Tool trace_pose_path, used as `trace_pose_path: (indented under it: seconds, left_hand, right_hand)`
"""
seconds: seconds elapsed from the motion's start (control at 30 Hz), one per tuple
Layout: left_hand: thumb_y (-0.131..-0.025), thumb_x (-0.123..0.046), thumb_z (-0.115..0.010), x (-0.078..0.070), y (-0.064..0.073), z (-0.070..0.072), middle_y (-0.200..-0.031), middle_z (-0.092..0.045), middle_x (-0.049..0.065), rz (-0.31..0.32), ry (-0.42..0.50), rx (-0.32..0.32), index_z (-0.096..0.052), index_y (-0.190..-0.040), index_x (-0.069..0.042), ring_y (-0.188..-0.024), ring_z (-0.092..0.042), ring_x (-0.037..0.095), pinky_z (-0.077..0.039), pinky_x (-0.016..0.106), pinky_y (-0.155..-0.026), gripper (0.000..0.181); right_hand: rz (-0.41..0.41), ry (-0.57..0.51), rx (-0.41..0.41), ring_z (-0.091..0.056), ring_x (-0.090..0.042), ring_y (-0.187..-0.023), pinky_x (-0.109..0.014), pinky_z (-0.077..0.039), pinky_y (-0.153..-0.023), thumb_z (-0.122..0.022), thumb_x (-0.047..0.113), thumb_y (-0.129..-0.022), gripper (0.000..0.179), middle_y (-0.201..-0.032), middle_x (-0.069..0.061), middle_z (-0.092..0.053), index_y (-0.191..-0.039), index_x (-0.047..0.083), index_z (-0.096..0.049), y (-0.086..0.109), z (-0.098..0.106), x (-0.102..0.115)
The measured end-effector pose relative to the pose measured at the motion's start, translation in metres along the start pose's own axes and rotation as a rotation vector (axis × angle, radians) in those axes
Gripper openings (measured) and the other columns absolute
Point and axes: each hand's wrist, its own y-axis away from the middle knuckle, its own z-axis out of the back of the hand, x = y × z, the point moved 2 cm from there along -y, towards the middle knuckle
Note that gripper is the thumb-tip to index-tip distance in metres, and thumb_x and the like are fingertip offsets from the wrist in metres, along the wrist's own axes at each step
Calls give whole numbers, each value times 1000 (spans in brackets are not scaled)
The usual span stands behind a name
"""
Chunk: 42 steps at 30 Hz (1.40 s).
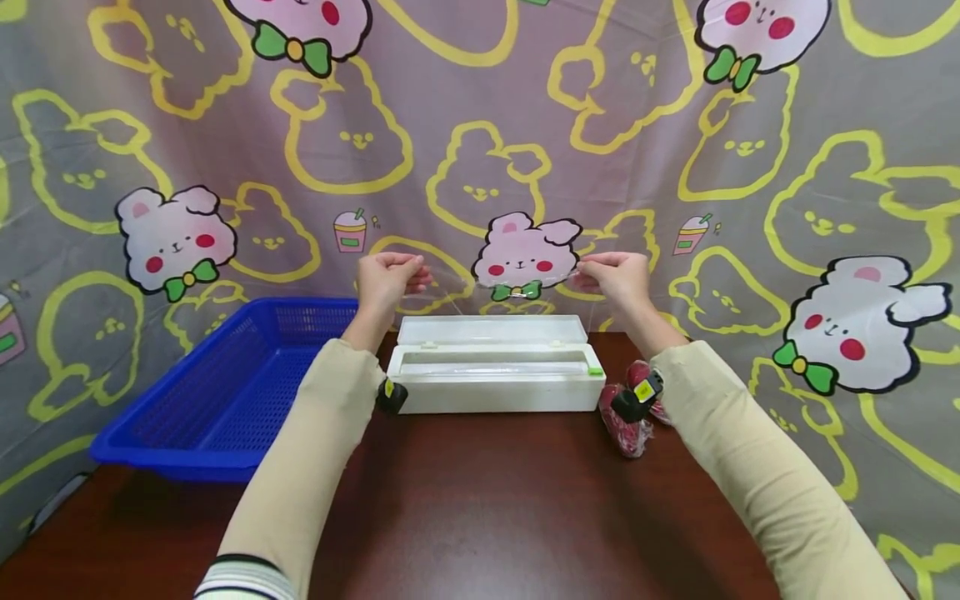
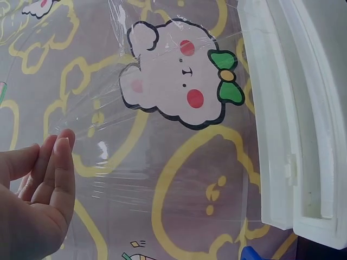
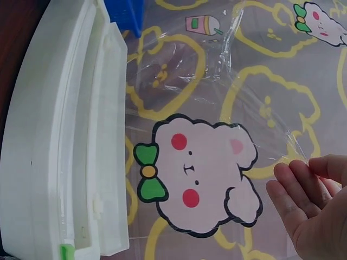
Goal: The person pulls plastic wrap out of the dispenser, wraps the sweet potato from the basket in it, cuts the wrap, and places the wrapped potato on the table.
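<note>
A sheet of clear cling film (image 2: 124,173) stretches in the air between my two raised hands, above and behind its box. My left hand (image 1: 390,283) pinches one corner between thumb and fingers. The opposite corner is pinched by my right hand (image 1: 617,277). Below them, the white cling film box (image 1: 495,396) stands on the table with its lid (image 1: 491,330) tipped back. Inside lies the film roll (image 1: 487,367), and a green slider (image 1: 595,372) sits at the box's right end. In both wrist views the film shows creases and glints.
A blue plastic basket (image 1: 187,457) stands left of the box, behind my left forearm. Red produce wrapped in film (image 1: 624,425) lies at the box's right end, partly behind my right wrist camera. A patterned curtain (image 1: 480,100) hangs behind the brown table (image 1: 480,508).
</note>
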Motion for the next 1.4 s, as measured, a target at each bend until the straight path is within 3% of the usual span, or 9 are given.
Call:
trace_pose_path:
  seconds: [0.13, 0.3, 0.7, 1.07, 1.3, 1.4]
  left_hand:
    - [-83, -3, -61, -2, 1, -1, -66, -64, 8, -3, 32, 9, -62, -96, 12, -55, -62, 14, -51, 25, -54, 19]
    - [-83, -1, -60, -8, 2, -1, -63, -63, 7, -32, 58, 10, -60, -98, 14, -53, -62, 13, -51, 25, -54, 21]
    - [-83, -2, -60, -25, 0, -2, -65, -63, 7, -91, 76, 10, -62, -93, 13, -56, -62, 14, -51, 26, -55, 18]
    - [-81, 0, -62, -30, -2, 0, -62, -63, 6, -67, 125, -15, -62, -90, 11, -54, -62, 14, -50, 23, -51, 14]
    - [-82, 0, -61, -36, 0, 0, -64, -63, 7, -90, 106, 4, -63, -89, 11, -54, -62, 15, -50, 23, -51, 14]
    - [-82, -1, -61, -38, 2, 0, -66, -64, 8, -72, 116, 15, -63, -87, 9, -55, -62, 15, -50, 23, -52, 11]
  right_hand:
    - [-2, -43, 4, -62, -11, -53, -23, -51, -53, -60, -4, -80, 4, -57, 0, -62, -83, -6, -63, 1, 1, 1]
    - [-10, -73, -11, -62, -11, -53, -27, -52, -57, -62, -4, -79, 3, -58, -3, -63, -81, -4, -65, 1, 1, 8]
    - [27, -105, -10, -62, -12, -54, -25, -51, -54, -63, -4, -78, 13, -60, -2, -63, -68, 5, -66, -2, 5, 24]
    - [4, -66, -22, -63, -12, -55, -25, -51, -56, -65, -1, -78, 10, -60, -1, -63, -71, 5, -66, -2, 6, 30]
    - [-9, -41, -30, -63, -12, -55, -26, -51, -57, -67, 2, -77, 2, -61, -2, -63, -79, 0, -68, -1, 8, 35]
    - [-4, -40, -22, -63, -12, -56, -25, -51, -56, -68, 3, -77, 2, -62, -2, -64, -78, 1, -68, 1, 10, 37]
